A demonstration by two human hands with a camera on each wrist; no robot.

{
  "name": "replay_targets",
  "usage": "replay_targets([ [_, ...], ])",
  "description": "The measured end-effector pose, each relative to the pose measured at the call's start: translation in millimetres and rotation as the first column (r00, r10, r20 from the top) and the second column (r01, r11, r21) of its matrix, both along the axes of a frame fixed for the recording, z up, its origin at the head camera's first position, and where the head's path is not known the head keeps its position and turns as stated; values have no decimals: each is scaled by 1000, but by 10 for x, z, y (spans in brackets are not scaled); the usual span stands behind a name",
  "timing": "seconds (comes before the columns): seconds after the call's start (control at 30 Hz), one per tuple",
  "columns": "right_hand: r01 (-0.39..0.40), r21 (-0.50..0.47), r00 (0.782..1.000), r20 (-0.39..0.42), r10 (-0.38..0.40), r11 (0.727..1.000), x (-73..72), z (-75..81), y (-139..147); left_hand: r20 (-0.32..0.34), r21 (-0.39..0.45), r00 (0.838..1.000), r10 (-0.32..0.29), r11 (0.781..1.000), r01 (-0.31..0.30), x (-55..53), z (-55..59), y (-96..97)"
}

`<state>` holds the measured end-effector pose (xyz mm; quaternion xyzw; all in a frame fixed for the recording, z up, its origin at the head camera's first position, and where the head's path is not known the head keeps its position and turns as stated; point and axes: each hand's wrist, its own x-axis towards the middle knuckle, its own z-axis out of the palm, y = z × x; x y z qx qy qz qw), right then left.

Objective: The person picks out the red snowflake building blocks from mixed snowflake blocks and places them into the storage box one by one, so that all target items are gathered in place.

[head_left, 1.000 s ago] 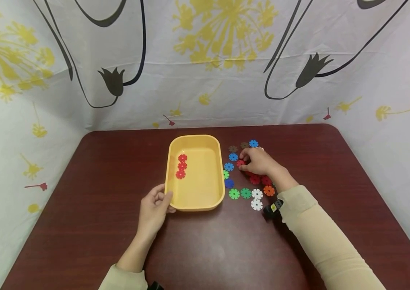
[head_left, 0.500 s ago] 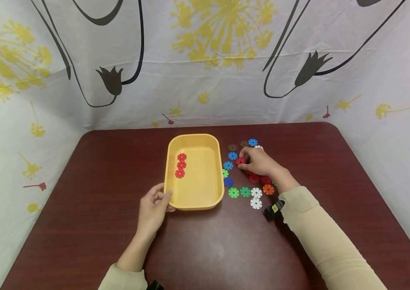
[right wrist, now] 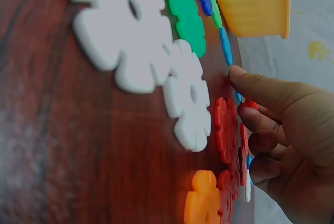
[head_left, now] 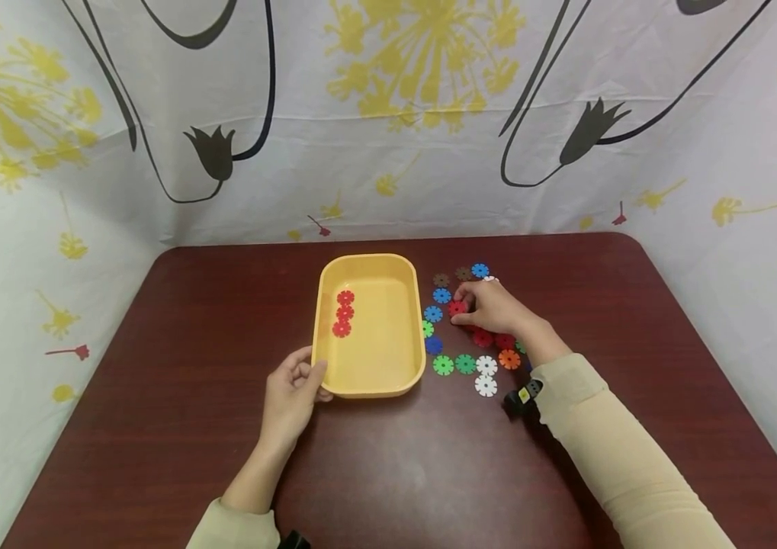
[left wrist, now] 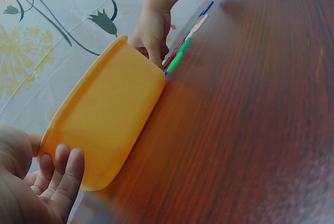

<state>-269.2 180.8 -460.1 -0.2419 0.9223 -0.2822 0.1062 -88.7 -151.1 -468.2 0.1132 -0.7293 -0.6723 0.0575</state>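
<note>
My left hand [head_left: 288, 404] grips the near left corner of a yellow plastic tray [head_left: 384, 335], thumb over the rim and fingers curled under it. Inside the tray, three red interlocking discs [head_left: 345, 313] lie in a line on the left. Right of the tray, my right hand [head_left: 496, 306] has thumb and fingertips at opposite edges of a notched red interlocking disc [head_left: 457, 307]. In the right wrist view, that hand [right wrist: 297, 130] partly hides this disc, low over the table beside more red discs [right wrist: 225, 130].
Several loose discs surround my right hand: blue [head_left: 433, 314], brown [head_left: 441, 280], green [head_left: 466, 364], white [head_left: 486, 386] and orange [head_left: 508, 359]. The dark red wooden table [head_left: 388, 473] ends at a patterned cloth [head_left: 388, 191] behind and at both sides.
My right hand stays in nearly the same place, with the red disc shifting only slightly between its fingertips. The left hand and the tray hold still.
</note>
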Motion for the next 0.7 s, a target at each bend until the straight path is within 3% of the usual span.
replay_targets([
  [0.53,-72,0,997,37,72,997,55,-19,7,6,-14,1000,-11,1000,11,32,-3,-9],
  [0.7,-43,-36,999,-18,42,998,37,12,-3,0,-9,1000,-10,1000,10,21,15,-5],
])
